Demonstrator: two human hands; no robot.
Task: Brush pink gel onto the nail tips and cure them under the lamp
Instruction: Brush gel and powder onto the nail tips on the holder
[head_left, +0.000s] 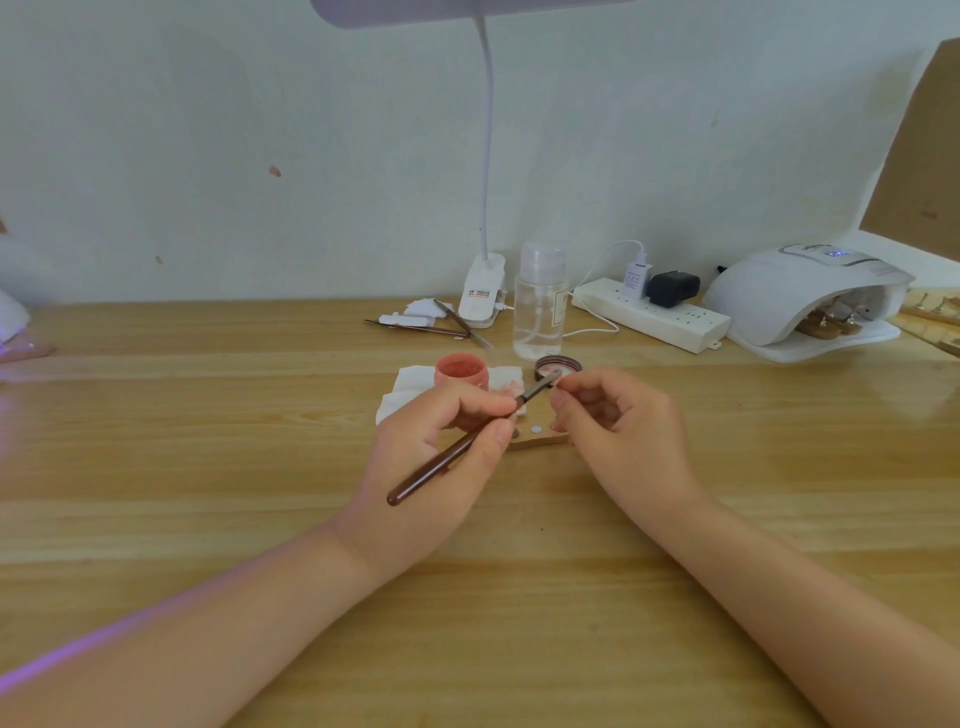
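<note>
Brush (457, 452) in left hand (441, 447) (right hand (618, 421) pinching nail tip (558, 378))

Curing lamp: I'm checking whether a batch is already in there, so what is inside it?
Inside the curing lamp, brown stands with nail tips show at its opening; the housing covers anything deeper.

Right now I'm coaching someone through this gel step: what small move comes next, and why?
Probably stroke the brush tip along the nail tip: the left hand already holds the bristles against the piece that the right hand pinches.
</note>
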